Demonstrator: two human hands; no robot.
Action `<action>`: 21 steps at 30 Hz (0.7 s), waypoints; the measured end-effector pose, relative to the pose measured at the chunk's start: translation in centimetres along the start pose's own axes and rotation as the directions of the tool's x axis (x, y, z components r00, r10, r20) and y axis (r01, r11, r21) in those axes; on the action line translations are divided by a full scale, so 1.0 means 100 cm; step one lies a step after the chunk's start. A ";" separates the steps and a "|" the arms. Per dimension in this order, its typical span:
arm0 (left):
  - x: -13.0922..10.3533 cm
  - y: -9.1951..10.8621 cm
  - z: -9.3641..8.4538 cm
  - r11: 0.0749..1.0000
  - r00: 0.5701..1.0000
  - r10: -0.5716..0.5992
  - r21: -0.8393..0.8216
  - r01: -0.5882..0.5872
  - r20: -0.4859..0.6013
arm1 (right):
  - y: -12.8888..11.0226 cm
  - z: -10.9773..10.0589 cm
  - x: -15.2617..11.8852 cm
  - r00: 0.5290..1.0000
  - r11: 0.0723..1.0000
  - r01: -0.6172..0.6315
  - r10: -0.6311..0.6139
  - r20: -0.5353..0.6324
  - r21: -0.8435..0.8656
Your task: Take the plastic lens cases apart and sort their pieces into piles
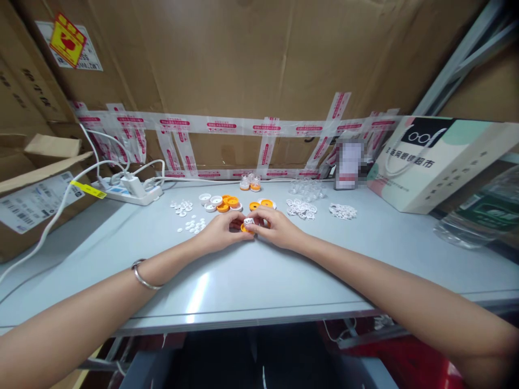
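My left hand [225,231] and my right hand [276,227] meet at the middle of the table. Between their fingertips is an orange round base [244,228] with a small white plastic part [248,221] on top; both hands are closed round it. Just behind lie loose orange round bases [232,201] and white round bases [205,199]. Left of these are several small white discs [195,225]. To the right sit flat white cut-out pieces [300,209] and clear plastic domes [307,188]. Farther back stand a few dome-topped pieces [250,182] on orange and white bases.
A power strip [133,193] with white cables lies at the back left, beside an opened carton [36,200]. At the right are a phone [348,165], a printed box [430,162] and a clear bottle [482,208]. A large cardboard box [243,65] walls off the back.
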State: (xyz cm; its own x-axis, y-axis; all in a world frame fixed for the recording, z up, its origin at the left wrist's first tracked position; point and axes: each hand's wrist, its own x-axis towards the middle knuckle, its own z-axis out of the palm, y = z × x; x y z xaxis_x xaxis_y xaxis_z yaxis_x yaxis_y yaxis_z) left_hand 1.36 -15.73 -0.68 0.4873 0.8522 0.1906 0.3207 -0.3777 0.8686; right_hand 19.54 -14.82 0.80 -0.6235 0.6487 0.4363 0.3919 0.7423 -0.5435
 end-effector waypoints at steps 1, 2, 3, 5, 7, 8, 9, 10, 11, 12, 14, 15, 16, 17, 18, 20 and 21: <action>0.000 0.001 0.000 1.000 1.000 0.006 0.005 -0.006 0.001 | 0.001 0.001 0.000 1.000 1.000 -0.006 0.005 -0.011 -0.007; 0.000 0.002 0.000 1.000 1.000 0.016 0.019 -0.016 0.002 | 0.001 0.002 0.001 1.000 1.000 -0.014 0.013 -0.023 -0.012; 0.000 0.004 0.000 0.999 1.000 0.028 0.040 -0.028 0.004 | 0.002 0.003 0.001 0.999 1.000 -0.024 0.024 -0.033 -0.014; 0.000 0.005 0.000 0.994 0.998 0.055 0.092 -0.056 0.012 | 0.003 0.004 0.002 0.998 0.999 -0.045 0.045 -0.050 -0.009; 0.000 0.006 0.000 0.987 0.997 0.078 0.141 -0.080 0.019 | 0.003 0.005 0.002 0.996 0.998 -0.061 0.061 -0.060 -0.002; 0.000 0.006 0.000 0.983 0.996 0.086 0.160 -0.089 0.022 | 0.003 0.005 0.002 0.996 0.998 -0.067 0.067 -0.064 -0.001; 0.001 0.006 0.000 0.980 0.995 0.092 0.173 -0.095 0.025 | 0.003 0.006 0.002 0.995 0.998 -0.069 0.068 -0.067 -0.002; 0.001 0.006 0.000 0.979 0.995 0.093 0.180 -0.097 0.030 | 0.003 0.006 0.001 0.995 0.998 -0.067 0.066 -0.071 -0.005; 0.001 0.006 -0.001 0.978 0.995 0.093 0.184 -0.098 0.034 | 0.002 0.007 0.001 0.995 0.998 -0.060 0.059 -0.075 -0.010; 0.001 0.007 -0.001 0.978 0.995 0.092 0.187 -0.097 0.039 | 0.002 0.007 0.000 0.996 0.999 -0.050 0.048 -0.079 -0.015; 0.001 0.007 -0.001 0.976 0.995 0.087 0.197 -0.094 0.046 | 0.002 0.008 -0.001 0.996 0.999 -0.021 0.018 -0.087 -0.032; 0.000 0.008 -0.001 0.974 0.995 0.085 0.208 -0.093 0.047 | 0.002 0.009 -0.002 0.996 0.999 -0.007 0.003 -0.089 -0.041; 0.000 0.009 -0.001 0.971 0.995 0.085 0.221 -0.093 0.045 | 0.003 0.009 -0.002 0.996 0.999 0.004 -0.008 -0.091 -0.052; 0.000 0.009 -0.001 0.968 0.995 0.086 0.233 -0.094 0.044 | 0.003 0.009 -0.003 0.996 0.998 0.012 -0.017 -0.091 -0.061; 0.000 0.010 -0.001 0.965 0.995 0.088 0.243 -0.096 0.043 | 0.003 0.009 -0.004 0.996 0.998 0.017 -0.023 -0.092 -0.068; 0.000 0.010 0.000 0.961 0.995 0.092 0.258 -0.101 0.046 | 0.003 0.009 -0.004 0.995 0.997 0.020 -0.027 -0.093 -0.075; 0.000 0.010 0.000 0.958 0.994 0.095 0.267 -0.105 0.049 | 0.003 0.009 -0.005 0.995 0.997 0.023 -0.030 -0.092 -0.074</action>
State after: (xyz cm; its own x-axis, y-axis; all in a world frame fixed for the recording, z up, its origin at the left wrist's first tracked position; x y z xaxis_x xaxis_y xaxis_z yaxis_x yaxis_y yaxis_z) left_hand 1.65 -16.05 0.18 0.5549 0.7936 0.2497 0.4728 -0.5478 0.6902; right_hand 19.33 -15.08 -0.17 -0.5699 0.6392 0.5163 0.4269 0.7673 -0.4786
